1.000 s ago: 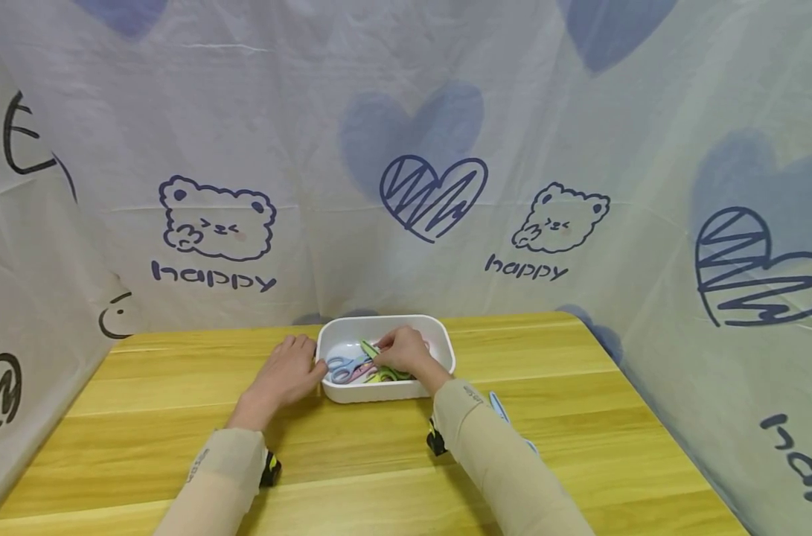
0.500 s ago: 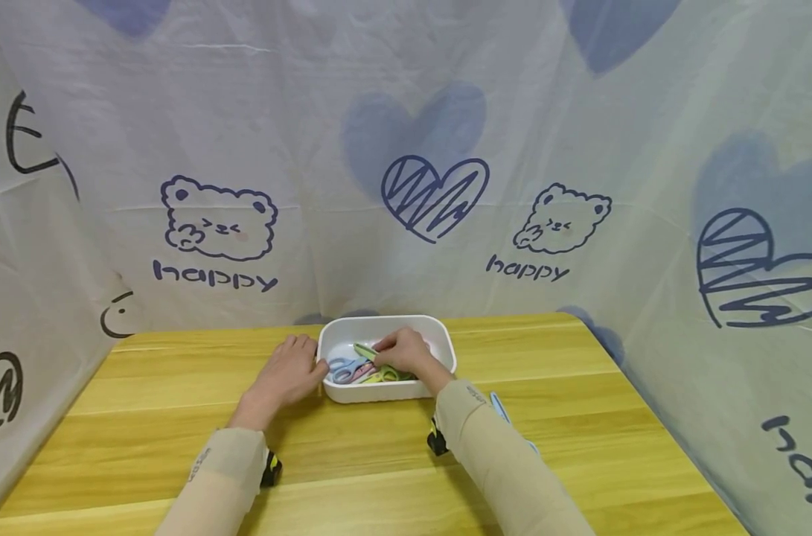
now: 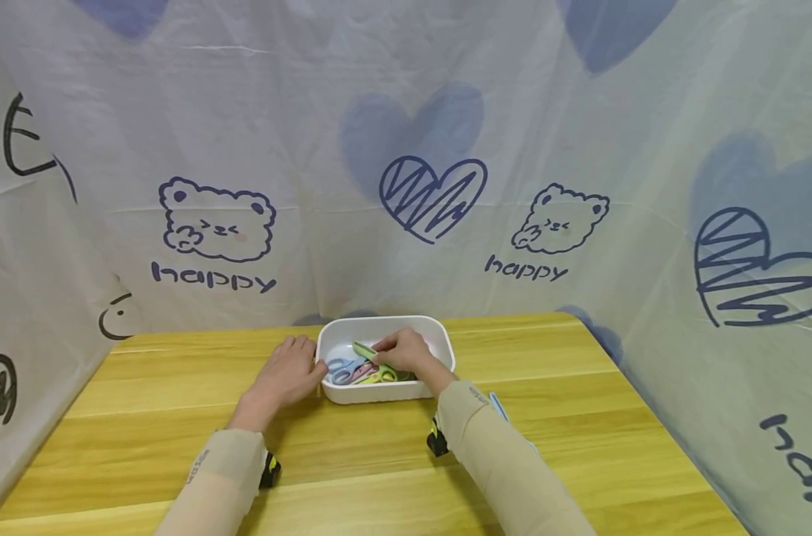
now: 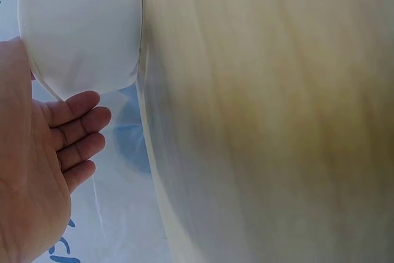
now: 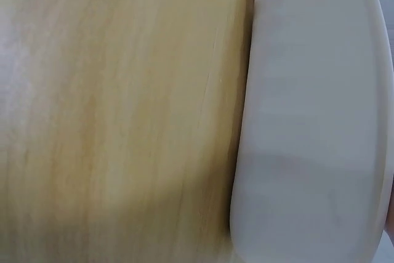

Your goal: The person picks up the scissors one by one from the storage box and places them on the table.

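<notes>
"Where did the white bin (image 3: 379, 394) stand?"

"On the wood-grain tabletop (image 3: 359, 465), near the middle of its far edge. Inside lay blue scissors (image 3: 342, 371), a pink piece (image 3: 363, 371) and yellow-green loops (image 3: 382, 376), crowded toward the tabletop's near edge."

"And the right hand (image 3: 408, 351)?"

"It reached into the bin and pinched a light-green piece (image 3: 362, 349) between thumb and fingers. The piece's free tip slanted toward the tabletop's far left corner; the hand hid part of the rest."

"The left hand (image 3: 287, 371) held nothing?"

"It rested against the bin's left end, thumb at the rim, fingers loosely extended. The left wrist view showed four of them just beside the bin's outer wall."

"What else lay on the tabletop?"

"A light-blue item (image 3: 498, 406), partly covered by the right sleeve (image 3: 506, 469), lay between the bin and the right edge. Behind it all hung a pale cloth (image 3: 312, 126) printed with hearts, bears and the word 'happy.'"
</notes>
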`<action>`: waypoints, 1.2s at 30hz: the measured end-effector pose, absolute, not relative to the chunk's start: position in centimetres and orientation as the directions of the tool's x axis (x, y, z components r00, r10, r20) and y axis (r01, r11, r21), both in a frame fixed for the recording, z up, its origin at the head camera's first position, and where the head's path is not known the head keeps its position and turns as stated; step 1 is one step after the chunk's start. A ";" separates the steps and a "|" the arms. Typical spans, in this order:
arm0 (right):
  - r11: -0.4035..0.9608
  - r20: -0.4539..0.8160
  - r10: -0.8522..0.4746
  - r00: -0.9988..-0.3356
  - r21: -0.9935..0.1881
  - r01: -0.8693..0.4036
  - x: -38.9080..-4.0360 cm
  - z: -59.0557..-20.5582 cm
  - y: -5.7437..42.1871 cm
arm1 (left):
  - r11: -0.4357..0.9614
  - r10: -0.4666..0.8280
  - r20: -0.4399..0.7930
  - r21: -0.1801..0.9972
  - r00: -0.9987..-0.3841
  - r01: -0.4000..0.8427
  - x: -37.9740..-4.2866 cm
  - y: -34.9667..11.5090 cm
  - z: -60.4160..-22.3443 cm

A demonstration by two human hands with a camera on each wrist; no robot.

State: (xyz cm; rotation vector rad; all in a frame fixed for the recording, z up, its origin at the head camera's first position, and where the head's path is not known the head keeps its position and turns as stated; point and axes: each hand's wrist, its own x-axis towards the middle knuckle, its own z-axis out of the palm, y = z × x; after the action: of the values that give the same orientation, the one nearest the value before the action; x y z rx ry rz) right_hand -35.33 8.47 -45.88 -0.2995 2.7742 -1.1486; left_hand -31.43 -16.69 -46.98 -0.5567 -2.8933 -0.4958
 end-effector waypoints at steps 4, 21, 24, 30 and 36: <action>0.653 -0.028 -0.214 -0.976 -0.747 -0.122 -35.3 -45.9 8.5 | 0.875 0.338 0.212 0.288 -0.917 0.389 -31.4 -16.7 -46.9; 0.424 -0.006 -0.113 -0.994 -0.905 -0.043 -35.1 -45.6 8.6 | 0.875 0.334 0.215 0.291 -0.918 0.386 -31.0 -16.5 -46.5; 0.354 -0.001 -0.104 -0.995 -0.935 -0.036 -34.8 -45.3 8.6 | 0.876 0.334 0.212 0.290 -0.918 0.386 -31.0 -16.5 -46.5; 0.247 0.021 -0.083 -0.996 -0.968 -0.041 -34.3 -44.6 8.6 | 0.878 0.335 0.212 0.282 -0.918 0.386 -31.0 -16.5 -46.5; 0.164 0.029 0.005 -1.000 -0.986 -0.028 -33.8 -43.9 8.7 | 0.882 0.334 0.207 0.276 -0.919 0.383 -31.0 -16.4 -46.5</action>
State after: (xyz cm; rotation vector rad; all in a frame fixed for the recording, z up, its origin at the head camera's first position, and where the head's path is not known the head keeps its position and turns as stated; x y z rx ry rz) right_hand -33.85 8.66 -43.88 -0.0235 2.4158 -2.0484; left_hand -30.97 -16.39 -46.51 -0.5555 -2.8976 -0.4717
